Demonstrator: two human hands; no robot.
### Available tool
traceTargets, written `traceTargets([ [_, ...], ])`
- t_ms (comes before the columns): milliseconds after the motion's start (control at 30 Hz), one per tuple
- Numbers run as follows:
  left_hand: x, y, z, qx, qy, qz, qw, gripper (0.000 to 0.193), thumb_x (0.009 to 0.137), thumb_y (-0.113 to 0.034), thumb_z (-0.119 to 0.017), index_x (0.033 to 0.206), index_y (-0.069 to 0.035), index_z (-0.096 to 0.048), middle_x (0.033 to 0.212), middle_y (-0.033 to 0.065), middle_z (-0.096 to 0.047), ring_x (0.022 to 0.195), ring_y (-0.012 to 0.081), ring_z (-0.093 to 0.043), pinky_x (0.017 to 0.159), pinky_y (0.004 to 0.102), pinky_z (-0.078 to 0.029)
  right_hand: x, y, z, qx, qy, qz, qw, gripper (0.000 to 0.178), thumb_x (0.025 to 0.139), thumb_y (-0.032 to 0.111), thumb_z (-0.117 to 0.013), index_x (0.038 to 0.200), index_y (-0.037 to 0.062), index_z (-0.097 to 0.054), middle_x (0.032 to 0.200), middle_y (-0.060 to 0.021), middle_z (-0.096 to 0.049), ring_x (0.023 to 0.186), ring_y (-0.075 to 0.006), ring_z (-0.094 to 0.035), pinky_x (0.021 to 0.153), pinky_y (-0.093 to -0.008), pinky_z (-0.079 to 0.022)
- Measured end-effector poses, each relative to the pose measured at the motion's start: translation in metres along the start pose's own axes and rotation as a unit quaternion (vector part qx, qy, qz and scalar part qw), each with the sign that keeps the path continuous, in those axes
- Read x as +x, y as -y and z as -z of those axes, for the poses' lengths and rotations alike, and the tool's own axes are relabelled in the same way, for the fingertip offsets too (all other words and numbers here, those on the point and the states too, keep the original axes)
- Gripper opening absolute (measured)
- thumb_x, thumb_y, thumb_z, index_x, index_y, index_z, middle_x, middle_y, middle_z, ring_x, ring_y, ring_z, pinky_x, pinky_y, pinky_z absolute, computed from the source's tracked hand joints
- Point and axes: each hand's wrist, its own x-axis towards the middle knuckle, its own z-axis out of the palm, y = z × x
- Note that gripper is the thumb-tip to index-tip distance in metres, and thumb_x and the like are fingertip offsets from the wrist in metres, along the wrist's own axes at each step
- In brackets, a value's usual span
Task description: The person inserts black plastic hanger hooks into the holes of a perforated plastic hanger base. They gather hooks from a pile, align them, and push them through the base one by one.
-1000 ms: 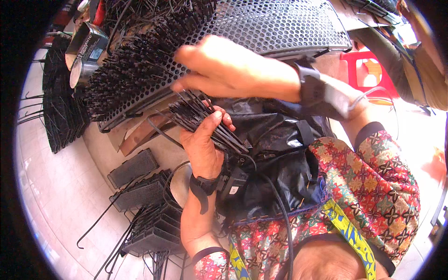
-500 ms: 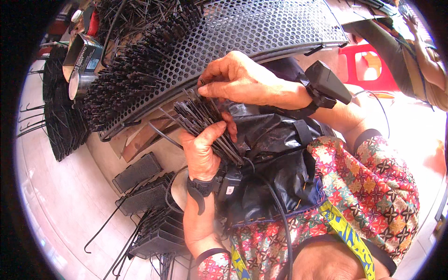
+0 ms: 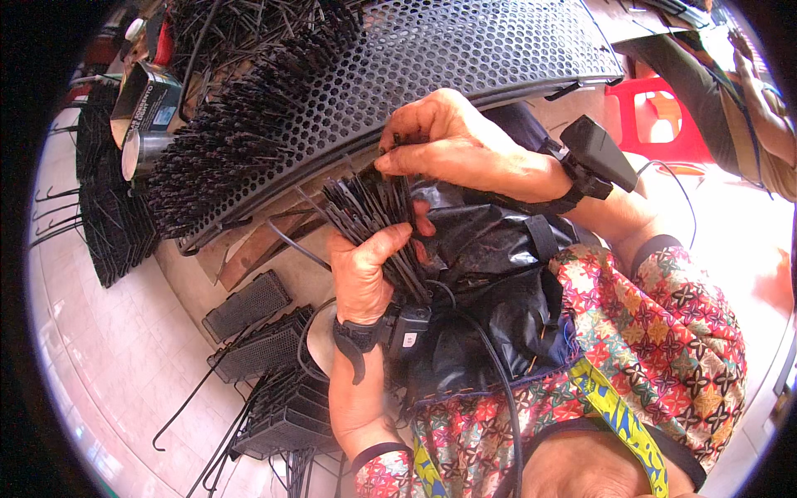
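The left hand [image 3: 363, 264] is closed around a thick bundle of thin black strips [image 3: 365, 207], its thumb laid across the near side and fingertips showing on the far side; the strips slant, their upper ends fanning out above the grip. Just above those ends, the right hand [image 3: 452, 149] has thumb and forefinger pinched on a small dark piece [image 3: 396, 141]; how much of it the fingers cover cannot be told. Each wrist carries a black strap with a box-shaped device, the right one [image 3: 598, 153] plain to see, the left one [image 3: 407, 325] lying against the lap. Under the bundle and over the lap spreads a shiny black apron [image 3: 490, 274], meeting a garment with a flower pattern [image 3: 664, 324]. Beyond the hands lies a black perforated panel [image 3: 498, 54], many dark strips standing upright in the holes of its left part, with a tangled heap of loose strips [image 3: 241, 41] past them. Left of these are an open box [image 3: 151, 100] and a metal can [image 3: 145, 155]. Black mesh baskets [image 3: 286, 419] with long hooked rods sit on the tiled floor [image 3: 108, 349] at lower left. At upper right are a red plastic stool [image 3: 623, 124] and another person's arm [image 3: 768, 120].
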Motion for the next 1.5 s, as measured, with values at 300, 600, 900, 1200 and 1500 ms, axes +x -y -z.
traceTargets([
  [300, 0.002, -0.003, 0.002, -0.009, 0.004, 0.001, 1.000, 0.036, 0.072, -0.003, -0.062, 0.107, 0.003, -0.057, 0.091, 0.0130, -0.066, 0.069, 0.0192, -0.064, 0.052, 0.0259, -0.052, -0.009, -0.003, -0.005, 0.119, -0.038, -0.019, 0.992, 0.008, 0.082, 0.008, -0.065, 0.081, -0.0003, -0.064, 0.071, -0.0026, -0.064, 0.058, -0.0051, -0.054, 0.052, -0.0207, -0.043],
  [600, 0.000, -0.003, -0.007, -0.008, 0.019, 0.034, 0.999, 0.040, 0.069, -0.007, -0.065, 0.106, 0.003, -0.057, 0.092, 0.0140, -0.064, 0.068, 0.0205, -0.064, 0.049, 0.0254, -0.051, -0.014, 0.003, 0.007, 0.176, 0.044, -0.045, 0.982, 0.011, 0.081, 0.001, -0.064, 0.086, -0.0078, -0.059, 0.068, -0.0082, -0.062, 0.052, -0.0151, -0.061, 0.049, -0.0257, -0.050],
  [900, 0.001, 0.001, -0.002, 0.000, 0.016, 0.023, 1.000, 0.032, 0.071, -0.005, -0.064, 0.101, 0.003, -0.057, 0.083, 0.0134, -0.064, 0.062, 0.0205, -0.061, 0.049, 0.0290, -0.049, -0.003, 0.015, 0.046, 0.185, -0.145, 0.026, 0.972, 0.012, 0.082, 0.004, -0.065, 0.091, -0.0037, -0.064, 0.081, -0.0124, -0.066, 0.068, -0.0185, -0.065, 0.057, -0.0275, -0.056],
  [1200, 0.001, 0.004, 0.004, -0.028, -0.014, 0.001, 1.000, 0.036, 0.072, -0.003, -0.062, 0.107, 0.000, -0.052, 0.082, 0.0135, -0.062, 0.063, 0.0230, -0.059, 0.048, 0.0317, -0.048, 0.064, 0.008, 0.042, 0.157, -0.255, 0.274, 0.914, 0.008, 0.077, 0.003, -0.070, 0.082, -0.0016, -0.067, 0.072, -0.0064, -0.066, 0.059, -0.0104, -0.062, 0.053, -0.0221, -0.052],
  [1500, 0.000, 0.006, 0.006, -0.049, -0.013, 0.011, 0.999, 0.036, 0.073, -0.003, -0.061, 0.108, 0.000, -0.052, 0.083, 0.0132, -0.061, 0.064, 0.0227, -0.059, 0.049, 0.0309, -0.048, 0.077, 0.006, 0.035, 0.014, -0.245, 0.316, 0.917, 0.009, 0.077, 0.007, -0.070, 0.085, 0.0027, -0.068, 0.067, -0.0011, -0.064, 0.060, -0.0043, -0.057, 0.055, -0.0192, -0.046],
])
